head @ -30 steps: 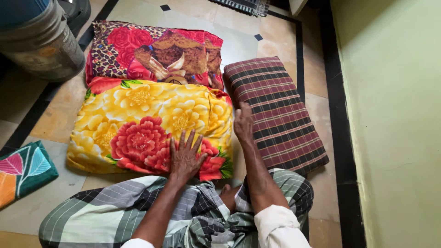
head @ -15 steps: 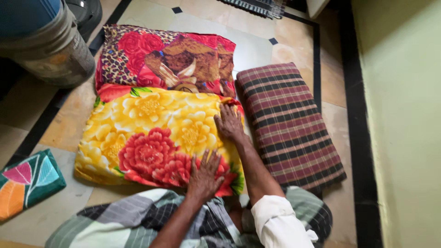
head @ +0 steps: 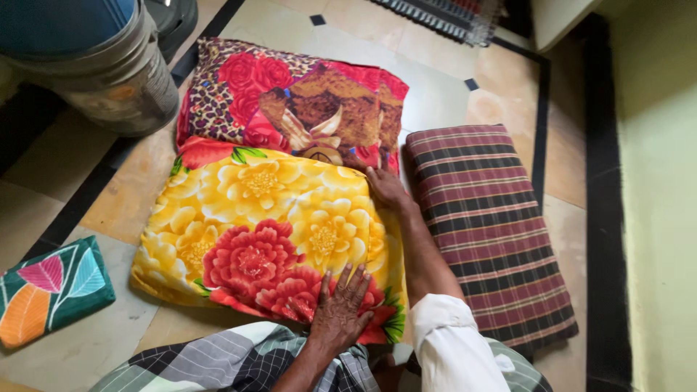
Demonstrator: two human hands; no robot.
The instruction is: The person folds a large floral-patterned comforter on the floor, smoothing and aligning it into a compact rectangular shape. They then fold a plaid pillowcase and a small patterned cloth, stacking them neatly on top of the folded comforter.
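A yellow pillow [head: 247, 210] printed with red and yellow flowers lies on the tiled floor in front of me. My left hand [head: 341, 308] rests flat on its near edge, fingers spread. At the pillow's far right corner lies my right hand [head: 385, 187], fingers laid over the edge; whether it grips the fabric is unclear. Behind it lies a red and brown flowered pillow [head: 290, 101]. A maroon checked pillow [head: 486, 218] lies to the right, beside my right forearm.
A grey metal drum [head: 94, 65] stands at the far left. A green cushion with a leaf pattern [head: 51, 290] lies at the near left. My checked wrap [head: 239, 363] covers my lap. A pale green wall [head: 657, 196] runs along the right.
My right hand has slid from the side of the maroon pillow onto the yellow pillow and up to its far right corner. My left hand shifted right along the near edge.
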